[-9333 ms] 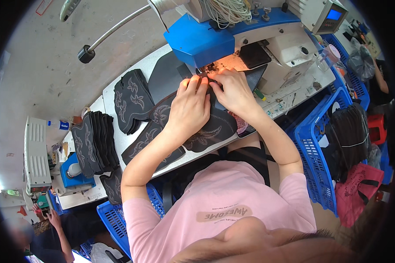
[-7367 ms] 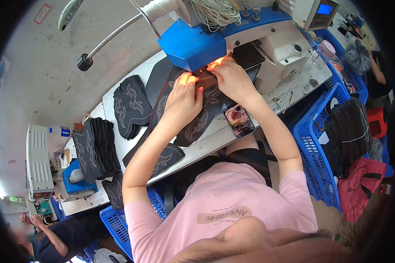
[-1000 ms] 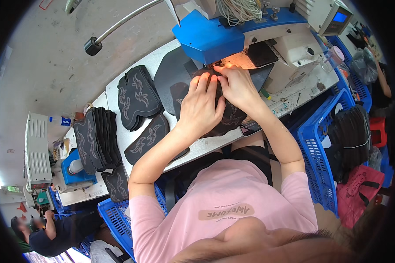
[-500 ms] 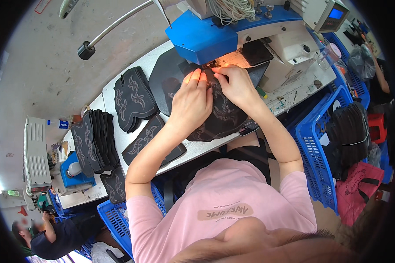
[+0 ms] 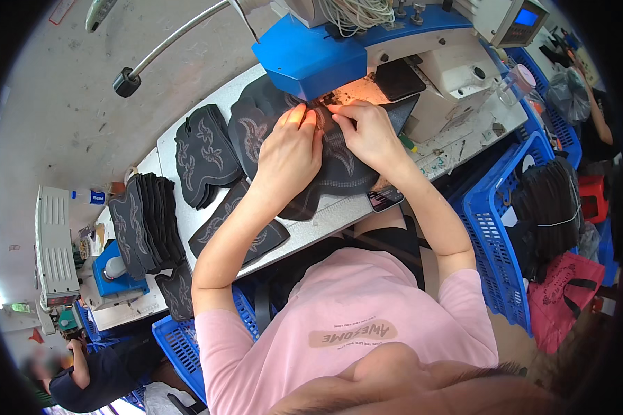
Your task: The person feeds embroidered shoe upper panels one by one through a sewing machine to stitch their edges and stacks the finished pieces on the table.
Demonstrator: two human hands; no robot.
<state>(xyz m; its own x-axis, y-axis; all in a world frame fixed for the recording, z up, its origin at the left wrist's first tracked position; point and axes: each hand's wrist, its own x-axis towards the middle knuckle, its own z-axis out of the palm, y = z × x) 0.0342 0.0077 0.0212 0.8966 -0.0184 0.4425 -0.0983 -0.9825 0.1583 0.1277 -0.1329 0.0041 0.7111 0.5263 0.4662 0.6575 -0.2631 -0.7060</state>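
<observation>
A black panel (image 5: 342, 155) with pale curling stitching lies beneath the blue head (image 5: 311, 61) of a sewing machine, lit orange around the needle area. My left hand (image 5: 289, 153) rests on it, fingers stretched forward, close together and flat on the surface. To the right, the thumb and forefinger of my right hand (image 5: 368, 138) are closed in a pinch on the panel beside the machine head. The needle is hard to make out behind my fingertips. Left of my left hand, more of the stitched black material spreads over the worktable (image 5: 311, 232).
Similar black panels form a stack (image 5: 208, 153) on the left and a thicker pile (image 5: 144, 225) beyond it; one panel (image 5: 239, 232) lies under my left forearm. A phone (image 5: 385, 199) sits at the table edge. Blue crates (image 5: 488, 242) stand at right. Another person (image 5: 90, 377) is at lower left.
The panel has turned under the machine head; stitched patterns now show left of my left hand where plain black was. Both hands sit slightly farther left in the picture, which has itself shifted a little.
</observation>
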